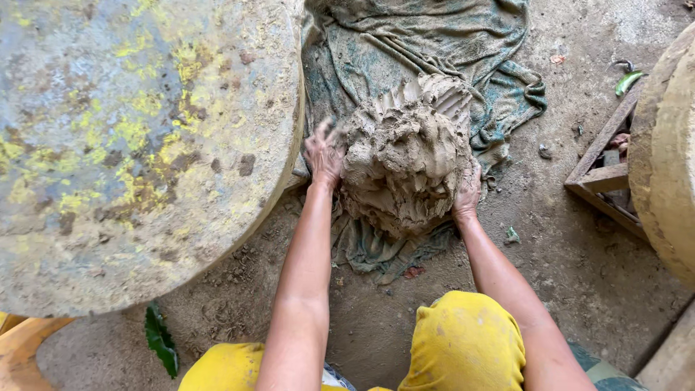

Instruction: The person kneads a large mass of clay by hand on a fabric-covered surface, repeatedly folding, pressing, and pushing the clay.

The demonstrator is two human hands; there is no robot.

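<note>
A big lump of wet grey-brown clay (pixel 405 156) rests on a dirty green cloth (pixel 427 43) spread on the dirt floor. My left hand (pixel 323 152) presses against the lump's left side, fingers spread and slightly blurred. My right hand (pixel 468 190) cups the lump's lower right side. Both hands are smeared with clay. My knees in yellow trousers (pixel 463 340) show at the bottom.
A large round stone-like disc (pixel 137 145) stained yellow fills the left. Another round disc (pixel 666 152) stands at the right edge beside a wooden frame (pixel 601 177). A green leaf (pixel 161 339) lies on the dirt floor (pixel 579 268) at lower left.
</note>
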